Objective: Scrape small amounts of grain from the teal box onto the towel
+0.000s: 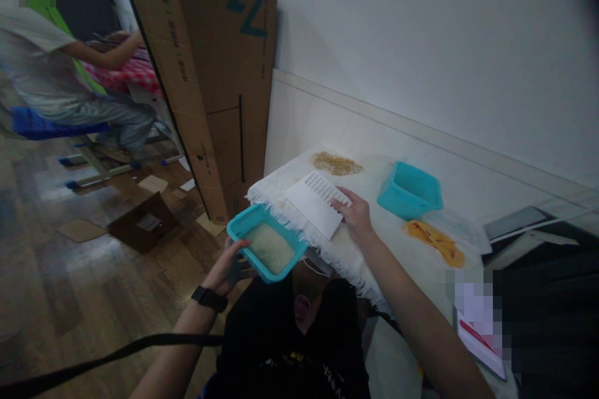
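Observation:
My left hand grips the near left rim of a turquoise plastic tub, thumb over the edge. Pale, rice-like grains cover part of its bottom. The tub is held just off the table's fringed front edge, tilted a little. In my right hand is a flat white slotted card, pinched at its right side, with a row of slots along its far edge. It lies on or just above the white cloth; contact is unclear. Beyond it, yellowish grains lie spread out.
A second turquoise tub stands at the back right, by a folded orange cloth. A tall cardboard box rises left of the table. At far left a person sits on a blue stool. Cardboard pieces lie on the floor.

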Tool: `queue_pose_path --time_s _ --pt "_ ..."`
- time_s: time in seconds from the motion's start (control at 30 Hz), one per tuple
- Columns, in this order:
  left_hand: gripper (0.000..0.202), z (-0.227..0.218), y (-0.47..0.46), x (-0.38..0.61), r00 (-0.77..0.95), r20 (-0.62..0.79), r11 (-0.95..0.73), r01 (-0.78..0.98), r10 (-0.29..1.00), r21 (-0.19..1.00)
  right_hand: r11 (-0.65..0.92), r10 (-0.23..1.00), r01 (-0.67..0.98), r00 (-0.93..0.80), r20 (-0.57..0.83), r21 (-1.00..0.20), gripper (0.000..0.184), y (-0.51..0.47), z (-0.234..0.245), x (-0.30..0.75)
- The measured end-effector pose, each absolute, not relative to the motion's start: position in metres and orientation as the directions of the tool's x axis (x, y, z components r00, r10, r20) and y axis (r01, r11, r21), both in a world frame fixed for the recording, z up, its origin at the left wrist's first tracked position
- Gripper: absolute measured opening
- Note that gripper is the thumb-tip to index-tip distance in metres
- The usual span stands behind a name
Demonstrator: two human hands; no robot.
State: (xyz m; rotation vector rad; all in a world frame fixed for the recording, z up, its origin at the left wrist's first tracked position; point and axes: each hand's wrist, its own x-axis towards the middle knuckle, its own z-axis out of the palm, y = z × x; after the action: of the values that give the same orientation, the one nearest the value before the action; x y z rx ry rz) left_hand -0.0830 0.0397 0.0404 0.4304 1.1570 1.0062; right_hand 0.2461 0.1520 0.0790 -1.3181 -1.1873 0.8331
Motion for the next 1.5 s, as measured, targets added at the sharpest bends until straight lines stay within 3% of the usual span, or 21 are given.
queue_pose_path --time_s 0.47,0.67,0.8,0.93,1.03,1.17,1.5 --pt "0.052 0.036 0.044 -0.091 0.043 -0.552 0.518 -0.411 0.833 0.75 0.109 0.986 0.161 0.107 0.127 -0.981 0.07 0.171 0.072 0.222" --pt "0.051 0.037 0.043 -0.091 0.043 -0.562 0.526 -0.413 0.826 0.743 0.137 0.987 0.196 -0.107 0.117 -0.971 0.068 0.153 0.077 0.221" --pt "0.053 0.037 0.042 -0.091 0.035 -0.558 0.519 -0.42 0.829 0.745 0.305 0.937 0.375 0.046 0.347 -0.875 0.071 0.179 0.103 0.253" --pt "0.052 0.035 0.042 -0.091 0.039 -0.551 0.514 -0.421 0.834 0.748 0.347 0.866 0.625 0.072 0.494 -0.699 0.048 0.225 0.127 0.28" --pt "0.048 0.034 0.041 -0.091 0.051 -0.561 0.529 -0.413 0.826 0.741 0.313 0.872 0.732 0.031 0.488 -0.606 0.032 0.251 0.13 0.276" --pt "0.049 0.033 0.04 -0.091 0.061 -0.571 0.544 -0.399 0.819 0.738 0.303 0.888 0.764 -0.009 0.46 -0.569 0.023 0.266 0.121 0.254" --pt "0.047 0.031 0.039 -0.092 0.06 -0.575 0.548 -0.4 0.816 0.735 0.345 0.894 0.828 -0.145 0.424 -0.443 0.026 0.229 0.099 0.229"
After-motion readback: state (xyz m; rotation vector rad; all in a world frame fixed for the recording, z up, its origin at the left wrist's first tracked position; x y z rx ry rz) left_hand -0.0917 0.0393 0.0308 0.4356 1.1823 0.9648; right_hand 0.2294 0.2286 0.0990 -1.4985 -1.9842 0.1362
